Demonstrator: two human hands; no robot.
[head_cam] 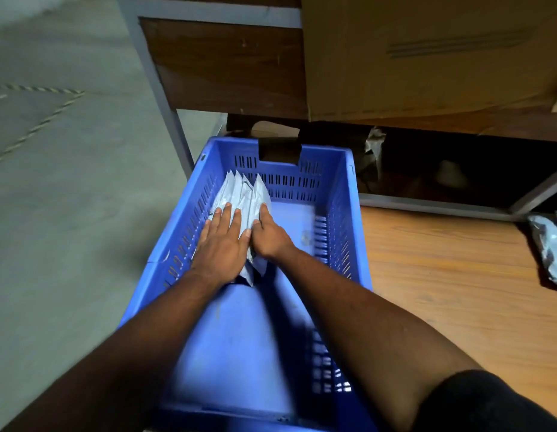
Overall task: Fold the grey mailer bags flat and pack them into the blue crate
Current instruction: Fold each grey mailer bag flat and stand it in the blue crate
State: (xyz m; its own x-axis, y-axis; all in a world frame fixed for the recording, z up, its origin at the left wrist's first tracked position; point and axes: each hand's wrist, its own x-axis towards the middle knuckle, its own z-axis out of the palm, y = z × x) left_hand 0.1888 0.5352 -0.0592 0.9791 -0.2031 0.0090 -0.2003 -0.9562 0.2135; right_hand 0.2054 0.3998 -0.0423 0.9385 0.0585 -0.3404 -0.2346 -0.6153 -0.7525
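Both hands reach into the blue crate (342, 194), which sits partly on a grey floor (52, 182) and partly on a wooden board (442, 275). A stack of folded grey bags (242, 191) stands on edge along the crate's left wall, toward its far end, leaning slightly. The left hand (222, 241) lies flat on the stack with fingers straight and spread, pressing it toward the left wall. The right hand (269, 233) is just beside it, thumb along the right face of the stack and fingers curled against the bags, gripping them from that side; the two hands almost touch. The rest of the crate floor shows bare blue. Another grey bag (550, 244) lies crumpled on the board at the right edge, well apart from the crate. Behind stands a brown cabinet (227, 63) with a carton (427, 51) beside it.
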